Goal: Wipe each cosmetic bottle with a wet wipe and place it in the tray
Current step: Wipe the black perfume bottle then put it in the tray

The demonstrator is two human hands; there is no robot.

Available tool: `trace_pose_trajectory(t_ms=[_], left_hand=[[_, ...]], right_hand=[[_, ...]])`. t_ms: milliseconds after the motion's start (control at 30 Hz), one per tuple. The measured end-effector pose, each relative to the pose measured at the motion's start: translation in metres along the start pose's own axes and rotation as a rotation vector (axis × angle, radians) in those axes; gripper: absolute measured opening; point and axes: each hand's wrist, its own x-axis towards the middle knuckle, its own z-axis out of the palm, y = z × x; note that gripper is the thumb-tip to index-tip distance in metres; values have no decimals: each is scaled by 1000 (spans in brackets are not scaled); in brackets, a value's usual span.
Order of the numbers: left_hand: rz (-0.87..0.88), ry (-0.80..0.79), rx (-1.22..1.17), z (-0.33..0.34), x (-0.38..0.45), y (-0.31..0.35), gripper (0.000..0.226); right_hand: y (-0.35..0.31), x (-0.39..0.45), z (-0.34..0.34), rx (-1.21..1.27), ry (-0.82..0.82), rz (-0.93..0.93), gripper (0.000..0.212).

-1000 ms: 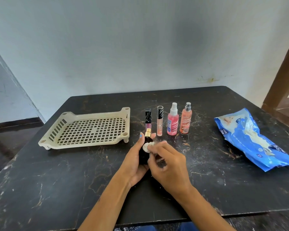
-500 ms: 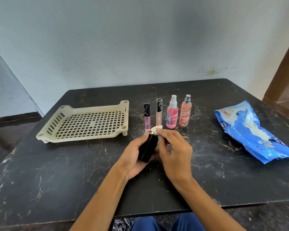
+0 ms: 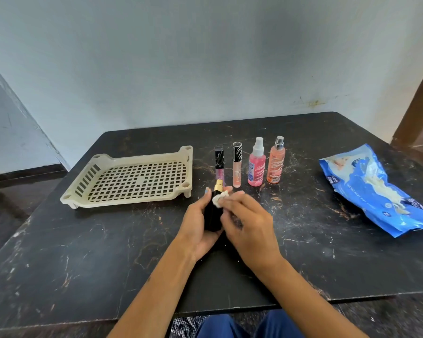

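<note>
Head view looks down on a black bench (image 3: 83, 252) whose top is veined with rusty streaks and scuffed with pale scratches and specks. Behind it rises a pale blue-grey wall (image 3: 205, 57) with a small yellowish stain at the right; dark glossy floor (image 3: 15, 191) shows at the left, and a brown door frame (image 3: 420, 106) at the far right. On the left half of the bench sits a cream slotted tray (image 3: 88, 172). Just right of it four cosmetics stand upright in a row: a purple gloss tube (image 3: 219, 164), a peach gloss tube (image 3: 237, 164), a pink spray bottle (image 3: 257, 164) and an orange spray bottle (image 3: 276, 162). A blue wipes packet (image 3: 376, 189) lies at the right. Nearer, the left hand (image 3: 195, 228) grips a black bottle (image 3: 213, 215) with a gold neck, its fingers curled round the body. The right hand (image 3: 249, 228) pinches a small white wet wipe (image 3: 219, 200) against the bottle's shoulder.
</note>
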Motion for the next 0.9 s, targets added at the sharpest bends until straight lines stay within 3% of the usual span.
trace_pose_trajectory(t_ms=[233,467,700,900], left_hand=[[38,-12,-125,-1,6,-1,47],[54,-56,107,3,-3,-1,45],[-49,-37,79,4,-5,5,58],[95,-76,58,5,-4,-2,40]], right_hand=[[-12,-6,-5,15,-152,-213,12],[1,0,-1,38,26,113,23],[-11,-5,-5,74,-106,-125,17],[-1,3,-3,52,73,105,19]])
